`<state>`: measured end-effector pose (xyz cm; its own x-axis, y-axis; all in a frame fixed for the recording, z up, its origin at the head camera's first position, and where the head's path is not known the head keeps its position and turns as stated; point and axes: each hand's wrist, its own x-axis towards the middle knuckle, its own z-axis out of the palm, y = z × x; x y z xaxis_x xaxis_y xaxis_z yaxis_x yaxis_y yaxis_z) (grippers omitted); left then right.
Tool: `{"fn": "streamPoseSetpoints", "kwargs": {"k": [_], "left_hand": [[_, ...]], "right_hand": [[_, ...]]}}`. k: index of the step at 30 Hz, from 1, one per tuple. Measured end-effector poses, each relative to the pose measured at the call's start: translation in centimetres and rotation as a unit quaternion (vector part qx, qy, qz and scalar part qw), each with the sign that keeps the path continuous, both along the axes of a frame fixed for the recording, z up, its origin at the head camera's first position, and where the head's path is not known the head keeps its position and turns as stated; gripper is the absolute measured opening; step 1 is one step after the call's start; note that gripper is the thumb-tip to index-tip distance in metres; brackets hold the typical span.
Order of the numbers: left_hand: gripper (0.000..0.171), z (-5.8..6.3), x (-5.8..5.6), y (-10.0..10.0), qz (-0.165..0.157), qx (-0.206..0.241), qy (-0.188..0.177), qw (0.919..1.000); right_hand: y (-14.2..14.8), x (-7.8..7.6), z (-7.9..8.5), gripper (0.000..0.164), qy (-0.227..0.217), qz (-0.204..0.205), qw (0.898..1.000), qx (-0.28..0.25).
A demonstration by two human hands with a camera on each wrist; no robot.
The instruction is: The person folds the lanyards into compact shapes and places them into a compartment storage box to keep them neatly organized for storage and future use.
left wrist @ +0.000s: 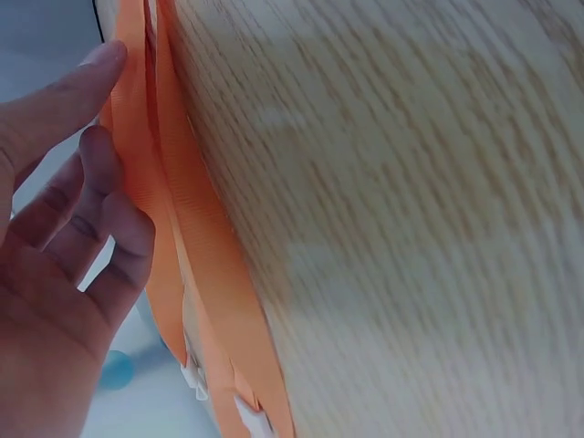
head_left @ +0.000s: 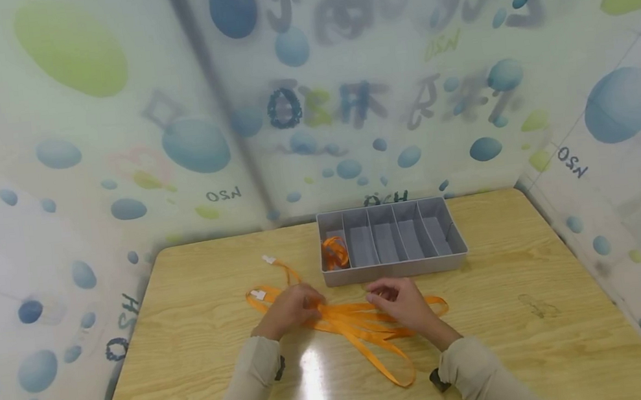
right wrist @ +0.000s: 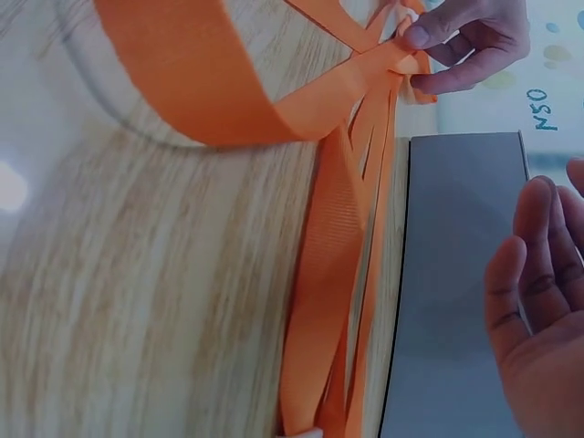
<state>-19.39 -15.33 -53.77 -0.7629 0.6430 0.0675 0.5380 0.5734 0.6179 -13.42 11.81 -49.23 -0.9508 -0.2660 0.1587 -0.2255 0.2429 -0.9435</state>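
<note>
A loose bundle of flat orange lanyard straps (head_left: 363,326) lies across the table, with loops spreading to the right and toward the front. My left hand (head_left: 291,310) pinches the bundle near its left part between thumb and fingers, as the right wrist view shows too, with the straps (right wrist: 365,164) running away from that hand (right wrist: 479,41). White plastic clips (head_left: 258,294) sit at the left end of the straps. Above the bundle's right part hovers my right hand (head_left: 404,305); in the right wrist view its fingers (right wrist: 538,237) are loosely bent and hold nothing.
Behind the hands stands a grey divided tray (head_left: 395,270) with several compartments; its leftmost one holds a coiled orange strap (head_left: 335,252). The wooden table (head_left: 197,369) meets walls covered with blue and green spots on its far side.
</note>
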Motion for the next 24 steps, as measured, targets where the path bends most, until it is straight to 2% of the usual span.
{"fn": "streamPoseSetpoints", "kwargs": {"k": [14,19,24], "left_hand": [[0.021,0.06,0.11,0.09,0.011,-0.035,0.006,0.9993],[0.014,0.0,0.08,0.11,0.015,-0.034,0.004,0.9993],[0.005,-0.21,-0.05,0.15,0.003,-0.028,0.0,0.9996]], "right_hand": [[0.09,-0.07,-0.36,0.011,-0.008,0.006,1.0,0.009],[0.14,-0.17,-0.51,0.011,-0.001,0.002,1.0,0.015],[0.05,-0.22,-0.78,0.011,0.013,0.005,1.0,0.026]]}}
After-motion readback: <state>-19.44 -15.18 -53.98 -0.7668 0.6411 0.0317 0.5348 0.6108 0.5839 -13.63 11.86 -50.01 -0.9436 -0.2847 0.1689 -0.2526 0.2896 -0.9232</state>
